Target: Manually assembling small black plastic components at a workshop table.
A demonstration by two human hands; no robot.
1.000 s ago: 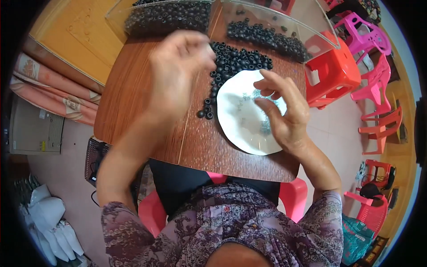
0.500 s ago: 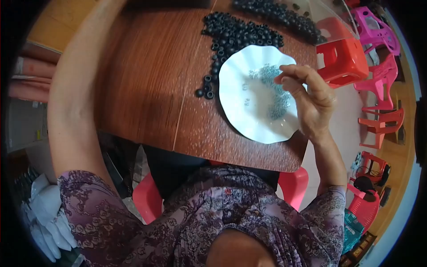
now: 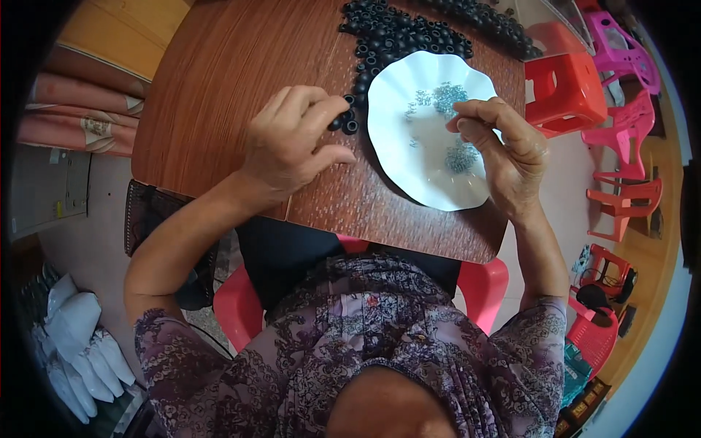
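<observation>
My left hand point(image 3: 286, 140) is over the wooden table, thumb and forefinger apart with nothing between them. Its forefinger reaches a few small black ring-like pieces point(image 3: 351, 127) left of the plate. A white wavy-edged plate point(image 3: 388, 131) carries little heaps of tiny shiny silvery coils, perhaps springs point(image 3: 461, 158). Above the plate's right side, my right hand point(image 3: 517, 155) has thumb and forefinger pinched together; whatever is between the tips is too small to make out. Many more black ring-like pieces point(image 3: 405, 36) lie in a heap beyond the plate.
The brown table point(image 3: 219, 109) has its near edge before my lap. A clear bag or box of black pieces point(image 3: 485, 33) lies at the far right. A red stool point(image 3: 562, 91) stands right of the table, with pink and red chairs point(image 3: 628, 131) further off.
My left hand has come back from beyond the far left of the table to the loose black pieces. My right hand stays pinched over the plate. The view has shifted slightly.
</observation>
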